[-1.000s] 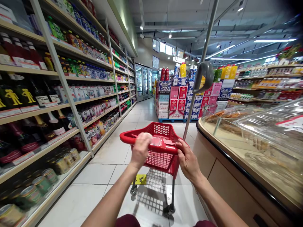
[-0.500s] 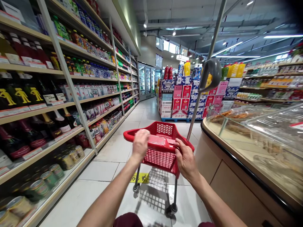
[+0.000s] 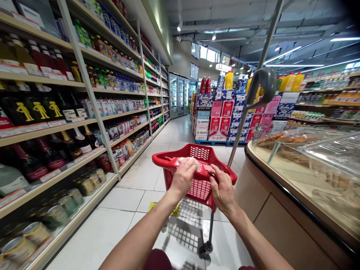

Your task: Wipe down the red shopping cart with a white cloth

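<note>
A red plastic shopping cart with perforated basket walls stands right in front of me. My left hand lies over the middle of its red handle, fingers curled down and partly smeared by motion. Something pale shows at those fingertips; I cannot make out what it is. My right hand is wrapped round the right part of the handle, thumb on the near side. Close to the cart's right rim rises a slanted metal pole carrying a grey loop-shaped grip.
Tall shelves of bottles and cans line the left. A glass-covered food counter curves along the right. Stacked drink cartons stand ahead, with glass-door fridges beyond. A yellow floor sticker lies under the cart.
My left hand has slid right along the handle, closer to my right hand. My right hand keeps its place on the handle. The whole view has shifted slightly, with the cart appearing further right.
</note>
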Tool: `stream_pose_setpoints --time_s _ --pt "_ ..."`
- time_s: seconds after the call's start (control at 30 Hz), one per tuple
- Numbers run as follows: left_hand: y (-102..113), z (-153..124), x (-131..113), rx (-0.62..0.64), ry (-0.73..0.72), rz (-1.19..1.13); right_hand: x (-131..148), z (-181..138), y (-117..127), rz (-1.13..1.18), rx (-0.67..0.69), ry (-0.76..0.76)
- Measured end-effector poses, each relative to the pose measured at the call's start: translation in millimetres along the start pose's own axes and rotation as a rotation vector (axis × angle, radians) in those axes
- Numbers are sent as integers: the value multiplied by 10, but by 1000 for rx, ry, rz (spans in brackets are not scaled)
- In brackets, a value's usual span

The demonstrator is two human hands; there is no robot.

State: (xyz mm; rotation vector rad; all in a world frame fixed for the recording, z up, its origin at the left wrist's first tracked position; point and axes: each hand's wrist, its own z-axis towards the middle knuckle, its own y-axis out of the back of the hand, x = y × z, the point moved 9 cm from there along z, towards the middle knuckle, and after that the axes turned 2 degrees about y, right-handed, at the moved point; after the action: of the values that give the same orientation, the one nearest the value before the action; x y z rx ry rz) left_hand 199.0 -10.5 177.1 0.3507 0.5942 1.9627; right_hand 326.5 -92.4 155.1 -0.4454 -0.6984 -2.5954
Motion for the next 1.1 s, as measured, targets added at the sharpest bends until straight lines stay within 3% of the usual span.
stream_pose_setpoints --time_s 0.07,0.1,0.23,0.3,0.37,0.43,0.6,0.63,0.73,0.8,0.87,0.97,1.03,1.1 --pt "-84 44 -140 62 -78 -36 -81 -31 37 32 -26 -50" --pt "-70 82 -90 47 -35 -38 -139 -50 64 42 -35 -86" --pt "-6 182 235 -91 327 -17 -315 -86 125 38 -38 -196" --pt "-179 245 0 -5 239 -43 -308 -62 117 61 -43 -179" --pt "-352 278 -374 114 -1 -72 -282 -39 109 95 -55 -154" --pt "-389 271 -524 180 -144 -92 -283 -35 116 108 -64 -163" --pt "-148 310 -60 66 134 -27 -303 -42 133 120 -65 -225" --pt "-172 297 -121 67 116 -32 -298 -35 134 130 -78 -225" --pt "-348 211 -594 127 -137 -80 -293 -21 139 166 -116 -202" --pt "-368 154 -730 127 -230 -82 -335 -44 160 163 -125 -199" --pt "-279 150 -576 95 -168 -66 -411 -89 195 128 -127 -226" --pt "-70 154 -160 -26 80 -10 -457 -116 185 104 -103 -245" --pt "-78 134 -173 -20 48 -14 -402 -75 116 126 -74 -221" --pt "-173 97 -339 55 -118 -48 -317 -12 25 150 -46 -196"
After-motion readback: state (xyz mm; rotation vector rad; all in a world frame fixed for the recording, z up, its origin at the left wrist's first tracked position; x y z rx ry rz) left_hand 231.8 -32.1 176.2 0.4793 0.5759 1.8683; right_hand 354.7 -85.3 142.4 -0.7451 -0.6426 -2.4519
